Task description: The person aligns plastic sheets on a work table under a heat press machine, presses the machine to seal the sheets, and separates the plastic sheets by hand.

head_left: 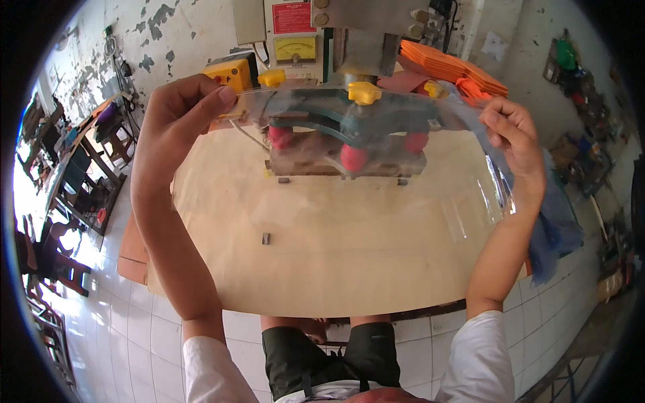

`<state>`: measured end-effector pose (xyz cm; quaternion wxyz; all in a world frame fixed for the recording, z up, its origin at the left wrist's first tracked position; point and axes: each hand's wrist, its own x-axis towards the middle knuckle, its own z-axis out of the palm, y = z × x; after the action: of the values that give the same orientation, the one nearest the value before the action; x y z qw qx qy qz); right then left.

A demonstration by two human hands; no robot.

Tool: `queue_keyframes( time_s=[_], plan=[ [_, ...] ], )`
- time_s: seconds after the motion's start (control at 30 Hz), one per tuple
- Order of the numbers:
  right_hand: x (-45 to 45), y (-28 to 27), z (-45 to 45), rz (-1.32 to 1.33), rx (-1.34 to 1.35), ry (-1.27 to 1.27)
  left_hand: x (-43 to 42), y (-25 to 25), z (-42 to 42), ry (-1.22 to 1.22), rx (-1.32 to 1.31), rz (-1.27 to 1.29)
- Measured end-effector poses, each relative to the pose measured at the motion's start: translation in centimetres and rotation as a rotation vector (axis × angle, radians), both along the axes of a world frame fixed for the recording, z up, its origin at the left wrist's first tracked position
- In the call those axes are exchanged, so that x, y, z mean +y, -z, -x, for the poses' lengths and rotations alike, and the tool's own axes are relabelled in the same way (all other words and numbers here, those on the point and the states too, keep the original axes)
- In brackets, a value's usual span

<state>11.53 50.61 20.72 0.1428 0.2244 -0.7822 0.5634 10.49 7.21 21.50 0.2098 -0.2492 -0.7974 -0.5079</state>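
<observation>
A clear plastic sheet (pixel 459 218) is stretched between my hands, above the work table. My left hand (pixel 178 124) pinches its upper left corner between thumb and fingers. At the upper right corner, my right hand (pixel 514 131) grips the same sheet with curled fingers. Through the film shows a press head with a dark green plate (pixel 386 125), red knobs (pixel 354 157) below and yellow knobs (pixel 364 93) above. A small dark block (pixel 266 238) lies on the beige table covering (pixel 322 269).
Orange folded pieces (pixel 457 67) are stacked behind the press, at right. Bluish plastic film (pixel 554 235) drapes over the table's right side. A yellow control box (pixel 232 72) and a dial gauge (pixel 295 50) stand at the back. Another work table (pixel 84 161) is at far left.
</observation>
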Motion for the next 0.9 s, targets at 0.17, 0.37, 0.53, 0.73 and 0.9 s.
queue_keyframes(
  time_s=[0.17, 0.37, 0.53, 0.73, 0.9],
  plan=[
    [0.2, 0.0, 0.1, -0.002, -0.011, -0.012, 0.3, 0.0, -0.5, -0.05, -0.023, -0.025],
    [0.1, 0.3, 0.5, -0.002, 0.009, 0.007, 0.1, 0.4, 0.5, 0.005, 0.032, -0.068],
    [0.2, 0.4, 0.7, 0.022, 0.041, -0.02, -0.4, 0.2, 0.2, 0.042, 0.025, -0.028],
    [-0.1, 0.2, 0.4, 0.013, 0.031, 0.001, -0.5, -0.1, -0.1, 0.03, 0.005, -0.029],
    [0.0, 0.1, 0.2, 0.035, 0.032, -0.056, -0.5, -0.2, -0.6, 0.039, 0.009, -0.077]
  ],
)
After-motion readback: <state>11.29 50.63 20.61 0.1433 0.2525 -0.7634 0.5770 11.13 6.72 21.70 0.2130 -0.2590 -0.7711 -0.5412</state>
